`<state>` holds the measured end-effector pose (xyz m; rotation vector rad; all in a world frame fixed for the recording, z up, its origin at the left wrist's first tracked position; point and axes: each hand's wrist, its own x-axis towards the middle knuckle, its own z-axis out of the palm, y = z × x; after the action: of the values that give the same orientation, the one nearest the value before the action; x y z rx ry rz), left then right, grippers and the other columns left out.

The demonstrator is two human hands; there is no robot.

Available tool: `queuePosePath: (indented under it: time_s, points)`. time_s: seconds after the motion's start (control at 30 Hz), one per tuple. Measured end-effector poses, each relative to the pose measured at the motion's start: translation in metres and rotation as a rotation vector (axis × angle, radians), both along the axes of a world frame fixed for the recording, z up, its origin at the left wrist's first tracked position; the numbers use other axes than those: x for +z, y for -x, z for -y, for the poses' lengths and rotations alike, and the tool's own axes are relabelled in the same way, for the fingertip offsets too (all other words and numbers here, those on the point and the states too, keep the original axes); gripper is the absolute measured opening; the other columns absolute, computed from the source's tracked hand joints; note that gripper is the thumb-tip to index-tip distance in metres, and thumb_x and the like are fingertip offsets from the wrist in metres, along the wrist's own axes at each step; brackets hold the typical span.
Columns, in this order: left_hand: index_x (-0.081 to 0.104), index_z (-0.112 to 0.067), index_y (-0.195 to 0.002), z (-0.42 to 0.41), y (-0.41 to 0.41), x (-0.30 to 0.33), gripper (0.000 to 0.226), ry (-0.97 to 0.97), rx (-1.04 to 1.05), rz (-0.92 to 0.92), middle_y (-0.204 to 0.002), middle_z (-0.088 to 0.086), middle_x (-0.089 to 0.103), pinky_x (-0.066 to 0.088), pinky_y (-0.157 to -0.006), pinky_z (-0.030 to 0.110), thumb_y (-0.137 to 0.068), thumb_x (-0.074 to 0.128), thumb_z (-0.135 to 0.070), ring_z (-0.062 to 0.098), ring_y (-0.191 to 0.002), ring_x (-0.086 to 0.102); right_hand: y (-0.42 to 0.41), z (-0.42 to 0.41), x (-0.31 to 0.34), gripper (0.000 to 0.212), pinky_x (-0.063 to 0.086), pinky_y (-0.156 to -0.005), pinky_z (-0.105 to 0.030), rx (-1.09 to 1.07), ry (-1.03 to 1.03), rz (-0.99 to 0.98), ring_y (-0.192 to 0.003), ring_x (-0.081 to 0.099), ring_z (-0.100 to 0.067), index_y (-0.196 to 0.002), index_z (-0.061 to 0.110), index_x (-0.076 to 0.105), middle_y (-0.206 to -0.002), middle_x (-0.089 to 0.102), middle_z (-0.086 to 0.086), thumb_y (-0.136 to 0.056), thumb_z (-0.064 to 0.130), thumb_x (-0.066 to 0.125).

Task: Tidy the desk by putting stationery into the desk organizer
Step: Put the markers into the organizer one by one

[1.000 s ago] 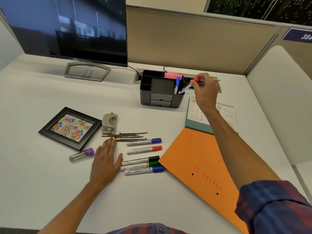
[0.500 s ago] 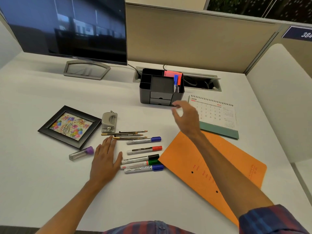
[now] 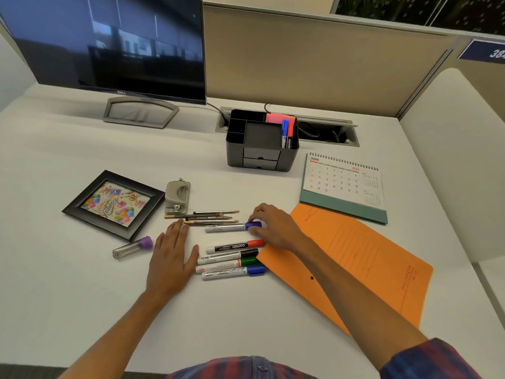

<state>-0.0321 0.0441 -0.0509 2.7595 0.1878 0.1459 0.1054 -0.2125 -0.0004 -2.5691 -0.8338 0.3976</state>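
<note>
The black desk organizer (image 3: 235,155) stands at the back of the desk, with a blue marker and a red marker (image 3: 287,134) upright in its right compartment beside pink sticky notes. My right hand (image 3: 276,228) pinches the cap end of a blue-capped marker (image 3: 226,227), which still lies on the desk. Below it lie a red-capped marker (image 3: 232,246), a black one (image 3: 226,257), a green one (image 3: 221,266) and another blue one (image 3: 232,272). Three pencils (image 3: 210,217) lie just above. My left hand (image 3: 172,258) rests flat on the desk, left of the markers.
A hole punch (image 3: 177,196), a framed birthday picture (image 3: 113,205) and a purple-capped tube (image 3: 134,246) lie to the left. An orange folder (image 3: 355,255) and a desk calendar (image 3: 344,184) lie to the right. A monitor (image 3: 109,42) stands at the back left.
My right hand dropped the red marker into the organizer, came back toward me and down, and now closes on the blue-capped marker. My left hand stayed put.
</note>
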Motion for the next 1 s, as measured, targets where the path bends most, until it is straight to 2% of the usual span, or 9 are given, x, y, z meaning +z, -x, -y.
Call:
queuePosePath:
  time_s: [0.13, 0.27, 0.43, 0.57, 0.73, 0.8, 0.9, 0.97, 1.0]
  points:
    - [0.038, -0.008, -0.145, 0.000, 0.001, -0.001, 0.065, -0.004, 0.001, -0.001, -0.152, 0.010, 0.037, 0.026, -0.115, 0.047, -0.094, 0.030, -0.047, 0.027, -0.142, 0.030, -0.001, -0.001, 0.000, 0.023, 0.048, -0.084, -0.033, -0.055, -0.090, -0.075, -0.102, 0.056, -0.015, -0.108, 0.021, 0.066, -0.112, 0.062, 0.005, -0.089, 0.034, 0.065]
    - [0.037, -0.009, -0.145, -0.001, 0.001, -0.001, 0.065, -0.007, 0.002, -0.004, -0.153, 0.010, 0.036, 0.026, -0.116, 0.046, -0.094, 0.029, -0.048, 0.026, -0.142, 0.030, -0.006, 0.002, 0.014, 0.017, 0.049, -0.080, -0.020, -0.199, -0.433, -0.257, -0.090, 0.063, -0.010, -0.100, 0.014, 0.072, -0.096, 0.071, 0.002, -0.085, 0.022, 0.072]
    - [0.036, -0.009, -0.146, 0.000, 0.001, -0.001, 0.066, -0.001, -0.002, 0.001, -0.153, 0.010, 0.035, 0.024, -0.117, 0.045, -0.094, 0.029, -0.048, 0.025, -0.143, 0.028, -0.027, 0.011, 0.050, 0.015, 0.047, -0.073, -0.012, -0.313, -0.662, -0.188, -0.078, 0.062, -0.001, -0.098, 0.012, 0.074, -0.090, 0.072, 0.002, -0.084, 0.017, 0.074]
    - [0.037, -0.009, -0.146, 0.000, 0.001, 0.000, 0.066, -0.001, -0.001, -0.001, -0.153, 0.010, 0.035, 0.025, -0.116, 0.046, -0.094, 0.029, -0.048, 0.026, -0.143, 0.028, -0.055, 0.022, 0.083, 0.016, 0.050, -0.074, -0.015, -0.425, -0.798, 0.017, -0.082, 0.065, -0.003, -0.101, 0.012, 0.071, -0.089, 0.070, 0.002, -0.085, 0.012, 0.071]
    - [0.036, -0.009, -0.147, 0.000, 0.001, 0.000, 0.067, -0.004, 0.000, -0.002, -0.154, 0.010, 0.034, 0.024, -0.117, 0.045, -0.094, 0.028, -0.049, 0.025, -0.144, 0.027, -0.095, 0.041, 0.115, 0.023, 0.054, -0.077, -0.016, -0.539, -0.763, 0.398, -0.083, 0.066, -0.007, -0.109, 0.011, 0.067, -0.093, 0.069, 0.004, -0.087, 0.015, 0.069]
    - [0.036, -0.009, -0.146, 0.000, 0.001, 0.000, 0.066, -0.002, 0.000, 0.000, -0.154, 0.010, 0.034, 0.024, -0.117, 0.046, -0.094, 0.028, -0.049, 0.025, -0.144, 0.028, -0.108, 0.046, 0.118, 0.025, 0.052, -0.080, -0.012, -0.547, -0.689, 0.517, -0.086, 0.068, -0.010, -0.113, 0.011, 0.065, -0.097, 0.070, 0.002, -0.089, 0.018, 0.068]
    - [0.039, -0.007, -0.144, 0.000, 0.001, 0.000, 0.065, -0.002, -0.006, 0.007, -0.153, 0.010, 0.036, 0.025, -0.116, 0.046, -0.094, 0.030, -0.047, 0.026, -0.142, 0.030, -0.119, 0.049, 0.115, 0.030, 0.035, -0.078, 0.006, -0.554, -0.497, 0.606, -0.089, 0.067, -0.013, -0.118, 0.012, 0.062, -0.102, 0.072, -0.003, -0.091, 0.023, 0.066]
    - [0.039, -0.007, -0.144, -0.001, 0.000, -0.001, 0.065, -0.004, -0.004, 0.008, -0.153, 0.010, 0.037, 0.025, -0.116, 0.045, -0.094, 0.031, -0.046, 0.026, -0.142, 0.030, -0.122, 0.049, 0.112, 0.031, 0.034, -0.081, 0.004, -0.547, -0.409, 0.605, -0.092, 0.067, -0.017, -0.120, 0.012, 0.061, -0.104, 0.072, -0.006, -0.091, 0.023, 0.066]
    - [0.039, -0.007, -0.144, -0.001, 0.000, -0.001, 0.064, -0.003, -0.003, 0.009, -0.153, 0.010, 0.036, 0.025, -0.116, 0.045, -0.094, 0.031, -0.046, 0.026, -0.142, 0.030, -0.123, 0.048, 0.110, 0.032, 0.040, -0.086, -0.003, -0.544, -0.395, 0.592, -0.093, 0.068, -0.019, -0.121, 0.011, 0.061, -0.104, 0.072, -0.007, -0.091, 0.022, 0.066]
